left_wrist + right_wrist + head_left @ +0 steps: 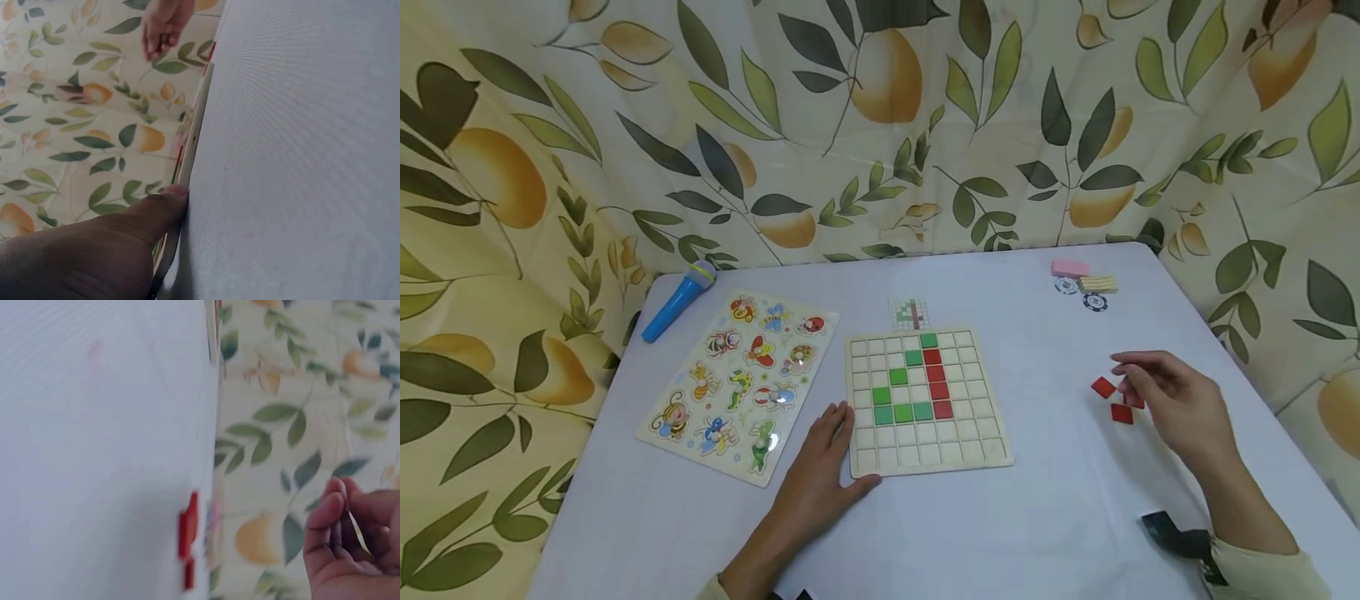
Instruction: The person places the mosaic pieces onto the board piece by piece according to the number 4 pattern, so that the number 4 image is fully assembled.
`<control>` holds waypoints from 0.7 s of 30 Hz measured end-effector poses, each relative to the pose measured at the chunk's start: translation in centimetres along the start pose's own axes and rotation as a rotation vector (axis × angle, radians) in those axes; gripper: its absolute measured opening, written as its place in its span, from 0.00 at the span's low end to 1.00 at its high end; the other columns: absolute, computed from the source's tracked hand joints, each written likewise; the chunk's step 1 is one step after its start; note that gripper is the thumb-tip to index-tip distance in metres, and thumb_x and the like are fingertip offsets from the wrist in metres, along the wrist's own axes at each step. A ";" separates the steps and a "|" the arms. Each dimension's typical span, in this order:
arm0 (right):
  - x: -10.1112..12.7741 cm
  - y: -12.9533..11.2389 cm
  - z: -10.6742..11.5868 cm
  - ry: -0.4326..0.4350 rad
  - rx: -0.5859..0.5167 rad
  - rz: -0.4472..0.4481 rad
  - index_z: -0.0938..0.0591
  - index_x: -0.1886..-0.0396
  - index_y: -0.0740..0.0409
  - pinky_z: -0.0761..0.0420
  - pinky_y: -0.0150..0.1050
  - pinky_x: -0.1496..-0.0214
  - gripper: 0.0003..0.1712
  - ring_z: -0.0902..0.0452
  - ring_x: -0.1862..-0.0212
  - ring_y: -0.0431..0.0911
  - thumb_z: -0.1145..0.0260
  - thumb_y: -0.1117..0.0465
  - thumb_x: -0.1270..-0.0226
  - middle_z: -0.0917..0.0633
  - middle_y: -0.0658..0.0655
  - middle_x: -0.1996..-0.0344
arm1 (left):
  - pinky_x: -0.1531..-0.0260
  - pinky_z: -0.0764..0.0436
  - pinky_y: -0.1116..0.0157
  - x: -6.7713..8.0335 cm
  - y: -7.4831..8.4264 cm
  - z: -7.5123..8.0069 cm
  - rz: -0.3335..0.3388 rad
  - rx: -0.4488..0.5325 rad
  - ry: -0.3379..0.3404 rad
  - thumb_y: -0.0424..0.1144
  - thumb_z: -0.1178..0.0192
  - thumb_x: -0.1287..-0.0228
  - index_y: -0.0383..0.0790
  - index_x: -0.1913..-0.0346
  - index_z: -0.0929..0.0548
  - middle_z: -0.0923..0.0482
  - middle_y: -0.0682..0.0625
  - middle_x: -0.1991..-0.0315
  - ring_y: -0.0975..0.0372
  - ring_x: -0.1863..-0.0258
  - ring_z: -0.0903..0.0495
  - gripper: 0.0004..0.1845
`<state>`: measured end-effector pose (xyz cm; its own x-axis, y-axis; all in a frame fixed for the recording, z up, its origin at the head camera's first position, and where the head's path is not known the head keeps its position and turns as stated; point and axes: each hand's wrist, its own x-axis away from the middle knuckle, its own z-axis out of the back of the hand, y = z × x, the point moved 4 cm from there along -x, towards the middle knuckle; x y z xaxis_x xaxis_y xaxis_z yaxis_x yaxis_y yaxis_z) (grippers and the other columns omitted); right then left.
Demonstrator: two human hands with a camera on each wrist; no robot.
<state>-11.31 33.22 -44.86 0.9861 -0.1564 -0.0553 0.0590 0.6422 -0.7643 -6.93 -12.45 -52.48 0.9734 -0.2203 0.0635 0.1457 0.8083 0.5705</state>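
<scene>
The grid board point(929, 402) is a flat square of pale wood, cut into small square cells, lying at the centre of the table point(1000, 533). Glossy green and red square tiles fill part of the cells; the rest show bare wood.

The left hand point(820, 475) lies flat on the smooth white tabletop at the board's 8 o'clock corner, fingers straight and relaxed, fingertips touching the board's left edge. It grasps nothing. The left wrist view confirms the thumb point(156, 212) resting against the thin wooden edge.

The right hand point(1172, 400) hovers at 3 o'clock from the board, well apart from it, fingers loosely curled over the loose red tiles point(1112, 400). Whether it pinches a tile cannot be determined.

At 9 o'clock from the board lies a rectangular wooden insect puzzle point(741, 379) with rounded corners; a blue plastic microphone point(676, 302) lies at its 11 o'clock. A small pattern card point(910, 313) sits just beyond the board's far edge. At 1 o'clock, near the far right table corner, are a pink block point(1069, 267) and round chips point(1078, 292).

Bare tabletop extends between board and right hand, and along the near edge.
</scene>
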 end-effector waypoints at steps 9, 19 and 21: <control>0.3 7.4 2.2 0.011 0.022 -0.318 0.24 0.24 0.50 0.20 0.21 0.65 0.25 0.19 0.63 0.32 0.42 0.51 0.15 0.15 0.35 0.57 | 0.15 0.38 0.47 0.1 -0.1 -0.3 0.020 0.017 -0.032 0.59 0.22 0.41 0.46 0.14 0.45 0.49 0.50 0.12 0.51 0.11 0.51 0.60; 0.0 8.6 0.8 -0.119 0.294 -0.182 0.31 0.20 0.61 0.23 0.43 0.55 0.32 0.28 0.45 0.67 0.38 0.61 0.19 0.29 0.77 0.34 | 0.16 0.37 0.45 0.1 -0.1 -0.2 0.001 -0.001 -0.015 0.59 0.22 0.41 0.44 0.14 0.44 0.48 0.48 0.12 0.49 0.12 0.49 0.59; -0.3 8.4 0.6 -0.116 0.317 -0.136 0.29 0.21 0.62 0.29 0.31 0.61 0.32 0.27 0.48 0.65 0.36 0.62 0.21 0.30 0.78 0.34 | 0.17 0.37 0.45 0.0 -0.1 0.0 -0.005 -0.004 -0.001 0.58 0.22 0.41 0.43 0.14 0.43 0.48 0.47 0.12 0.49 0.12 0.49 0.59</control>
<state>-11.03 39.12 -50.88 0.9759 -0.1820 0.1203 0.2181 0.8248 -0.5217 -6.91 -12.53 -52.50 0.9724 -0.2251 0.0618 0.1514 0.8096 0.5672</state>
